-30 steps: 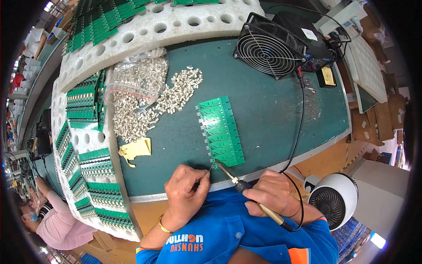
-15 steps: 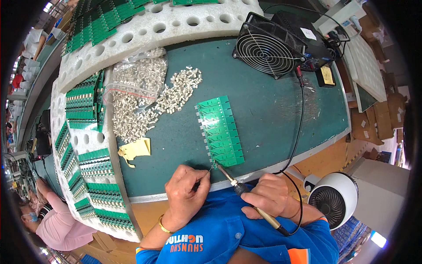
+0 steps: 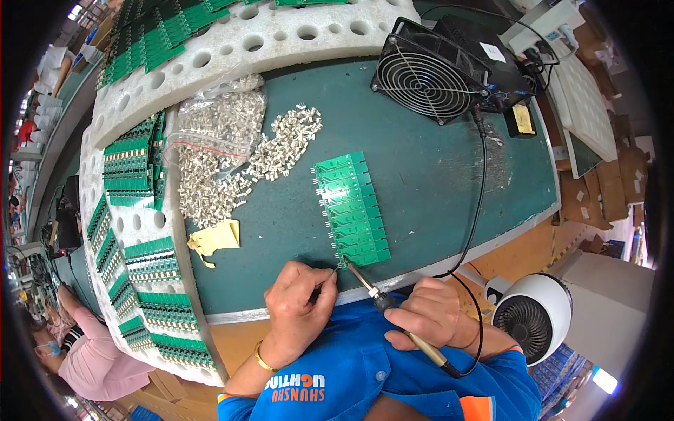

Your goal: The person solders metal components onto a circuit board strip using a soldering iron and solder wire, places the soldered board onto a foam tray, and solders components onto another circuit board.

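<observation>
My right hand (image 3: 430, 313) is wrapped round a soldering iron (image 3: 421, 344), its metal tip slanting up and left to the near left corner of a green circuit board panel (image 3: 351, 210). Small white connectors with pins line the panel's left edge. Beside that same corner, my left hand (image 3: 298, 302) is closed in a pinch on a thin solder wire (image 3: 335, 269). Only a short end of the wire shows past the fingertips, close to the iron's tip. The panel lies flat on the green work mat (image 3: 435, 203).
Loose connectors (image 3: 210, 189) and a bag (image 3: 232, 116) of them lie at left, near yellow paper (image 3: 216, 238). Foam racks (image 3: 161, 228) hold several boards. A black fan (image 3: 428, 81) stands far right, a white fan (image 3: 531, 319) near right. The iron's cord (image 3: 481, 189) crosses the mat.
My left hand has shifted very slightly, and less of the solder wire shows now. The soldering iron's tip stays at the panel's near left corner.
</observation>
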A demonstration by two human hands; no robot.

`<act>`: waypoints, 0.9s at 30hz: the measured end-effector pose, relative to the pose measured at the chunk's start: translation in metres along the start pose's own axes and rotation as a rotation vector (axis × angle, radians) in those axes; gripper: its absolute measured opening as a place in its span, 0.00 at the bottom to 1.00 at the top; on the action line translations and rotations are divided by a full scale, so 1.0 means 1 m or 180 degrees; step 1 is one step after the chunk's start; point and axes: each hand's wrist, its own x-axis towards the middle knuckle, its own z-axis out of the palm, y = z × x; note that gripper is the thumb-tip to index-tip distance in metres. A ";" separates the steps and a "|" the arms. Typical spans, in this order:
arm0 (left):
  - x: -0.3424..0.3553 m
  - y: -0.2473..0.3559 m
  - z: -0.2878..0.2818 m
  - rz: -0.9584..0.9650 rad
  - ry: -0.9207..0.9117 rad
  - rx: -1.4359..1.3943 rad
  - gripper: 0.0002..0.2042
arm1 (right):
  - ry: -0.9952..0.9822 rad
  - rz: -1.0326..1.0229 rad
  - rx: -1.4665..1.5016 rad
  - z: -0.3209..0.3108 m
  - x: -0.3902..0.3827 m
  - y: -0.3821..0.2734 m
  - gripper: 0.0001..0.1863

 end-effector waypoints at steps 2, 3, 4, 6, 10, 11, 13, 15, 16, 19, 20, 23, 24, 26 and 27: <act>0.000 0.000 0.000 -0.0021 -0.0002 -0.0010 0.06 | 0.0003 0.0005 -0.0015 0.000 0.000 -0.001 0.18; 0.000 0.000 0.000 -0.0051 -0.0006 -0.0013 0.06 | 0.0003 0.0006 -0.0017 0.000 0.001 -0.001 0.18; 0.000 0.001 0.000 -0.0084 -0.0008 -0.0013 0.06 | 0.0020 0.0001 -0.0030 0.000 0.001 -0.001 0.17; -0.001 -0.002 0.000 -0.0011 0.0044 0.0003 0.06 | 0.0038 -0.0003 -0.0041 -0.001 0.001 -0.001 0.16; -0.005 -0.003 -0.003 -0.0035 0.0111 0.0052 0.06 | 0.0148 -0.0013 -0.0088 -0.003 0.000 -0.001 0.14; -0.005 -0.003 -0.003 -0.0033 0.0107 0.0050 0.06 | 0.0160 -0.0025 -0.0094 -0.003 0.000 -0.001 0.14; -0.005 -0.003 -0.003 -0.0033 0.0120 0.0027 0.06 | 0.0162 -0.0015 -0.0096 -0.003 0.000 -0.001 0.14; -0.005 -0.003 -0.003 -0.0043 0.0099 0.0023 0.06 | 0.0166 -0.0006 -0.0095 -0.003 0.001 0.000 0.14; -0.005 -0.003 -0.003 -0.0057 0.0081 0.0015 0.06 | 0.0183 0.0024 -0.0049 -0.003 0.001 0.000 0.13; -0.005 -0.002 -0.003 -0.0003 0.0045 -0.0029 0.06 | 0.0220 0.0082 0.0042 -0.004 0.001 0.001 0.13; -0.005 0.000 -0.003 -0.0011 0.0041 -0.0024 0.06 | 0.0241 0.0105 0.0084 -0.004 0.001 0.001 0.13; -0.005 0.002 -0.003 -0.0121 -0.0002 -0.0077 0.06 | 0.0288 0.0149 0.0224 -0.004 0.000 0.003 0.13; -0.006 0.001 -0.003 -0.0132 -0.0009 -0.0097 0.06 | 0.0285 0.0151 0.0225 -0.004 0.000 0.002 0.13; -0.006 0.001 -0.002 -0.0142 -0.0014 -0.0108 0.06 | 0.0256 0.0215 0.0285 -0.005 -0.001 0.003 0.13; -0.006 0.001 -0.002 -0.0144 -0.0026 -0.0113 0.06 | 0.0257 0.0212 0.0288 -0.005 -0.001 0.003 0.13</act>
